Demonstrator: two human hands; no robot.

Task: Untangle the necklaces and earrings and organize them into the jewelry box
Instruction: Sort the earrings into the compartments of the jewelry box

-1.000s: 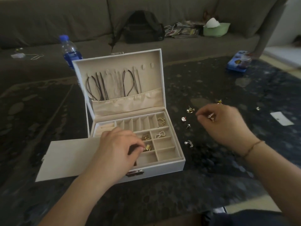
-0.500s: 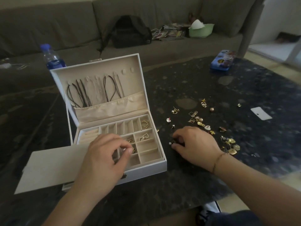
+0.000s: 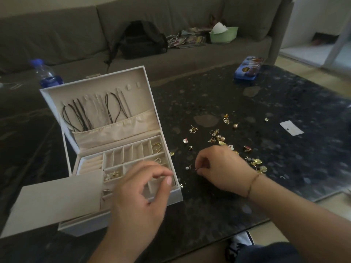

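The white jewelry box [image 3: 178, 193] stands open on the dark table, with black cord necklaces [image 3: 81, 116] hanging inside its lid. Gold earrings [image 3: 156, 147] lie in the back right compartment, and more earrings [image 3: 114, 174] lie in a middle one. My left hand [image 3: 136, 196] hovers over the tray's front right, fingers loosely curled with nothing visible in them. To the right of the box, my right hand [image 3: 222, 168] rests on the table and pinches a small earring [image 3: 197, 169]. A pearl stud [image 3: 187, 168] lies just left of it. Several loose earrings [image 3: 218, 138] are scattered beyond that hand.
A beige card [image 3: 53, 202] covers the box's front left corner. A water bottle [image 3: 47, 74] stands behind the lid, a blue tin [image 3: 248, 68] lies at the far right, and a white tag [image 3: 291, 128] lies right of the earrings. A sofa holds a black backpack [image 3: 142, 40] and green bowl [image 3: 224, 35].
My right hand came down from the far earrings to the table beside the box and pinched a small earring. My left hand drew back from the middle compartments toward the tray's front right.
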